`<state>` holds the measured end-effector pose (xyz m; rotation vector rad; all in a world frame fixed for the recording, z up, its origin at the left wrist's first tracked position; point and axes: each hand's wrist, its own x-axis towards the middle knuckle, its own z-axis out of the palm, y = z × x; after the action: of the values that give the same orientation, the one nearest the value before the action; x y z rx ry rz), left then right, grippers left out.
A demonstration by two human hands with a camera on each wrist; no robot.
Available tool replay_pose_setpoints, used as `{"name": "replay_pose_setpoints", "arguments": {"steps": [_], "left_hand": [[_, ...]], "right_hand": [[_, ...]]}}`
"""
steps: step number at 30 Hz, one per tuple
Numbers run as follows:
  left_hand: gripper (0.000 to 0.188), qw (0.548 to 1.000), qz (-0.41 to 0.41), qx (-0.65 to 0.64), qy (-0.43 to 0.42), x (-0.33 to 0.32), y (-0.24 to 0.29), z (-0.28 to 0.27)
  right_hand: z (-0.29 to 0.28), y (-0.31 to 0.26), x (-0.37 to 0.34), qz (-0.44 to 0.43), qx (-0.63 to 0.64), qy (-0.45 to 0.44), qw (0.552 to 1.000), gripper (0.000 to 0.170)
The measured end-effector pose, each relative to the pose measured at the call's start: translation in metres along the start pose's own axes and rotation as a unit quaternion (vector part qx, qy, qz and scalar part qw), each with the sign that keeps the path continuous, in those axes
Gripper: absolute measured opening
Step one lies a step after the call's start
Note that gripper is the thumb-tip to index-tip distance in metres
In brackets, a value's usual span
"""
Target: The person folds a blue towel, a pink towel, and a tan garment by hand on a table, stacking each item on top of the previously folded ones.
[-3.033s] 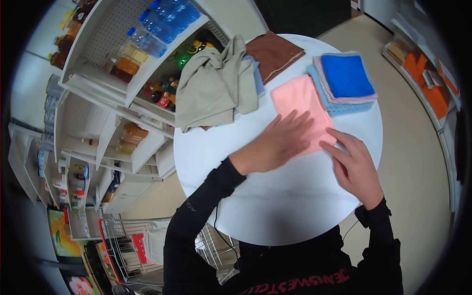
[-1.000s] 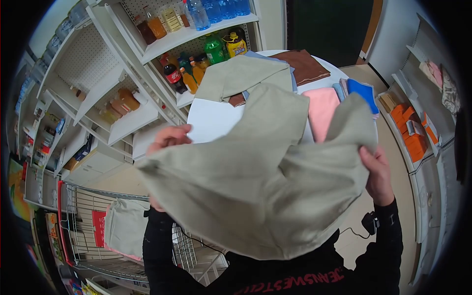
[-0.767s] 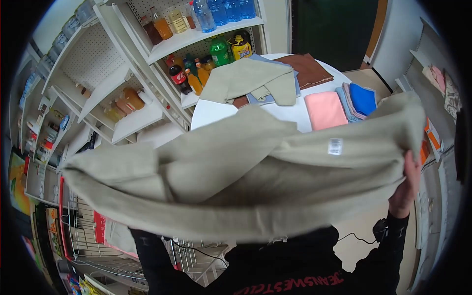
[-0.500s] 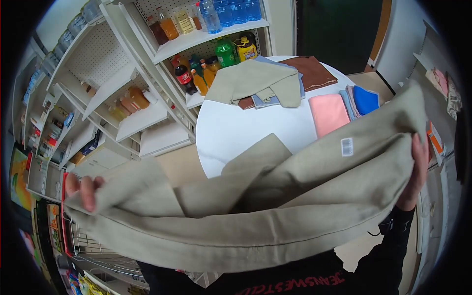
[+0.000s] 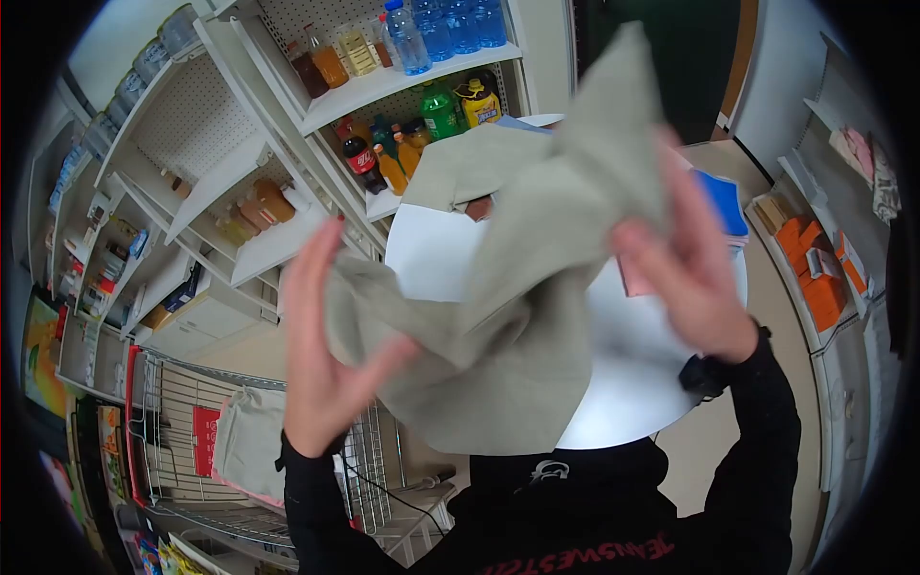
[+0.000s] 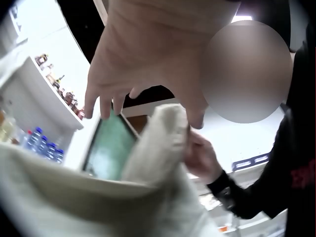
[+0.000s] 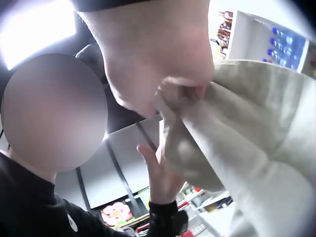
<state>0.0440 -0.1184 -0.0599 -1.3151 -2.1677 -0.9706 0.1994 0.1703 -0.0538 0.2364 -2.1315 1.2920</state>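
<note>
A large grey-green cloth (image 5: 537, 259) hangs bunched and blurred over the round white table (image 5: 426, 244), one corner raised high. My right hand (image 5: 690, 268) grips it near that raised part; in the right wrist view my right hand's (image 7: 153, 54) fingers curl into its folds. My left hand (image 5: 321, 379) is beside the cloth's left side, fingers straight and thumb spread wide. In the left wrist view my left hand (image 6: 153, 54) has loose, spread fingers above the cloth. A second grey-green cloth (image 5: 460, 168) lies on the table's far left.
Partly hidden behind my right hand are a pink cloth (image 5: 632, 278) and a folded stack with a blue cloth (image 5: 725, 206) on top. Shelves with bottles (image 5: 407, 43) stand behind the table. A wire cart (image 5: 172, 402) holding a grey-green bundle (image 5: 247, 441) is at the left.
My hands smoothed the pink cloth, then took up the grey-green cloth and stretched it wide. Now it is gathered toward the table; my left hand has let go, and my right has swung inward and up.
</note>
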Motion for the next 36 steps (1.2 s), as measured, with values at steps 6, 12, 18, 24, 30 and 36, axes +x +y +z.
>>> {"name": "replay_pose_setpoints", "arguments": {"steps": [6, 12, 18, 24, 30, 36], "left_hand": [[0.064, 0.965, -0.085, -0.235, -0.074, -0.008, 0.007, 0.023], [0.023, 0.885, -0.038, -0.455, -0.086, -0.024, 0.0, 0.016], [0.031, 0.752, 0.135, -0.635, -0.117, -0.022, -0.021, -0.066], [0.023, 0.998, 0.025, 0.041, -0.039, -0.024, -0.05, -0.096], [0.023, 0.947, -0.215, 0.224, -0.08, 0.096, -0.031, -0.081], [0.038, 0.938, 0.245, 0.114, 0.219, 0.24, -0.077, -0.147]], "right_hand": [[0.029, 0.001, 0.014, -0.001, 0.111, -0.246, 0.963, 0.091], [0.054, 0.065, -0.019, 0.02, 0.121, -0.218, 0.968, 0.077], [-0.002, 0.039, -0.012, 0.101, -0.076, -0.466, 0.876, 0.037], [-0.085, 0.029, 0.027, 0.086, -0.286, -0.428, 0.853, 0.028], [-0.121, 0.043, 0.13, 0.187, 0.079, -0.164, 0.965, 0.034], [-0.15, -0.067, 0.235, -0.382, -0.24, 0.227, 0.863, 0.028]]}}
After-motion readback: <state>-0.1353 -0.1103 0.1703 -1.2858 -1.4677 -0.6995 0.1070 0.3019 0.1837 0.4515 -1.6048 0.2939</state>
